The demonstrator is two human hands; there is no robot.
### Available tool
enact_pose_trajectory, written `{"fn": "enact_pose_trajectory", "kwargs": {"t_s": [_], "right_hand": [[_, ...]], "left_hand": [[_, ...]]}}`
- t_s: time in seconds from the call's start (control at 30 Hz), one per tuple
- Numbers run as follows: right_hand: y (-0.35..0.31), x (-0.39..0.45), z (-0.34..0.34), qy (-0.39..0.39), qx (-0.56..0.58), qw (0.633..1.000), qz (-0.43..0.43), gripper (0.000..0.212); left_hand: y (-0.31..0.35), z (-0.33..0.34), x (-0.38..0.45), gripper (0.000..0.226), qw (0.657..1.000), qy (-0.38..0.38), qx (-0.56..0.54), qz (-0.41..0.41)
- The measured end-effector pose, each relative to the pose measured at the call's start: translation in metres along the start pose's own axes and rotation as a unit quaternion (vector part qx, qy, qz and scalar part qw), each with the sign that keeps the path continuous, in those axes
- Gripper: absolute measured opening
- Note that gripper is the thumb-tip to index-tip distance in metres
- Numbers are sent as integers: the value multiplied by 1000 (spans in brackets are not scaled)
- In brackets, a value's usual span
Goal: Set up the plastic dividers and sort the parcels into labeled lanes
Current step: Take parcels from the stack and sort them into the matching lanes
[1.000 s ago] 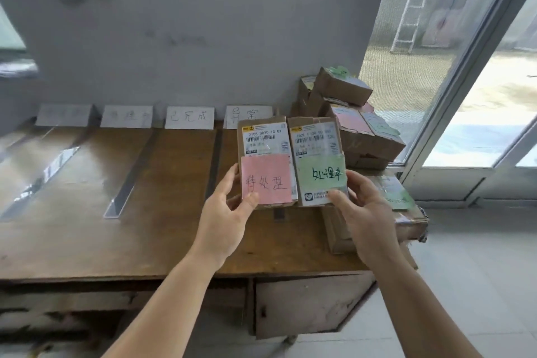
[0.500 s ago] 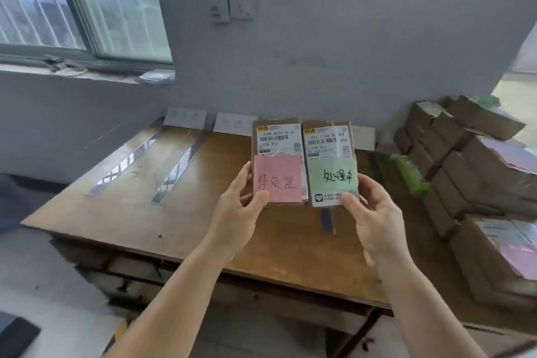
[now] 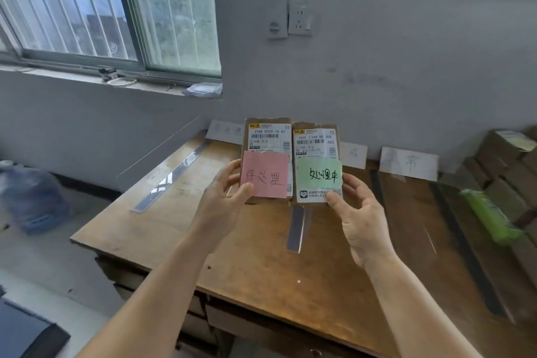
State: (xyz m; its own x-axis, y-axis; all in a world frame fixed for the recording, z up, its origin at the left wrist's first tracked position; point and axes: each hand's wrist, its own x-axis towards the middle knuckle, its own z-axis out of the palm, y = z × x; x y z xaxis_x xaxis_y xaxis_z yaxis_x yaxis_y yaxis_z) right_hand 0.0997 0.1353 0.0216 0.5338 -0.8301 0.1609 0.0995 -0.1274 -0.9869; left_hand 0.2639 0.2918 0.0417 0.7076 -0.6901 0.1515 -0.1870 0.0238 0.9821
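I hold two small cardboard parcels upright, side by side, above the wooden table [image 3: 261, 256]. My left hand [image 3: 223, 206] grips the left parcel [image 3: 266, 136], which bears a pink note [image 3: 265, 175]. My right hand [image 3: 359, 212] pinches the right parcel [image 3: 315, 139], which carries a green note [image 3: 319, 173]. Clear plastic dividers lie on the table: one at the far left [image 3: 171, 177], one [image 3: 297, 228] partly hidden behind the parcels, and a dark strip [image 3: 465, 247] at the right. White lane labels [image 3: 408, 163] lean against the wall.
A stack of cardboard parcels [image 3: 505, 171] stands at the table's right end, with a green packet [image 3: 491, 215] beside it. A blue water jug [image 3: 32, 197] sits on the floor at the left. The window and its sill are on the left wall.
The view has swung left, so the parcel stack has slid to the right edge and the window has come in. Both hands keep the two parcels raised together.
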Motion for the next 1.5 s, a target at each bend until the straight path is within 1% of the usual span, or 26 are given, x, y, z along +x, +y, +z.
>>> {"fn": "enact_pose_trajectory", "kwargs": {"t_s": [0.13,0.3,0.4,0.5,0.73,0.87,1.0,1.23,1.37,1.5], "right_hand": [[9,47,35,-25,20,999,-1,34],[14,109,73,-51,56,997,4,43],[16,141,90,-60,70,996,13,41],[22,167,101,-63,73,995,39,38],[45,211,120,-27,82,989,117,46],[68,235,135,39,34,987,150,48],[99,251,159,79,-51,975,202,51],[145,286,215,94,-104,951,275,53],[167,307,230,107,-119,941,298,52],[185,317,234,106,-145,935,305,51]], "left_hand": [[-6,-23,47,41,1000,0,-19,5],[-6,-49,110,40,999,1,-34,2],[-6,-59,143,40,999,10,-35,-7],[-11,-64,172,39,999,6,-35,-19],[-33,-70,235,35,996,17,-51,-64],[-49,-82,269,45,993,31,-66,-90],[-68,-106,298,44,992,24,-57,-111],[-108,-150,334,44,988,-5,-13,-152],[-132,-164,345,38,984,-16,-9,-180],[-147,-169,352,42,980,-26,4,-198]]}}
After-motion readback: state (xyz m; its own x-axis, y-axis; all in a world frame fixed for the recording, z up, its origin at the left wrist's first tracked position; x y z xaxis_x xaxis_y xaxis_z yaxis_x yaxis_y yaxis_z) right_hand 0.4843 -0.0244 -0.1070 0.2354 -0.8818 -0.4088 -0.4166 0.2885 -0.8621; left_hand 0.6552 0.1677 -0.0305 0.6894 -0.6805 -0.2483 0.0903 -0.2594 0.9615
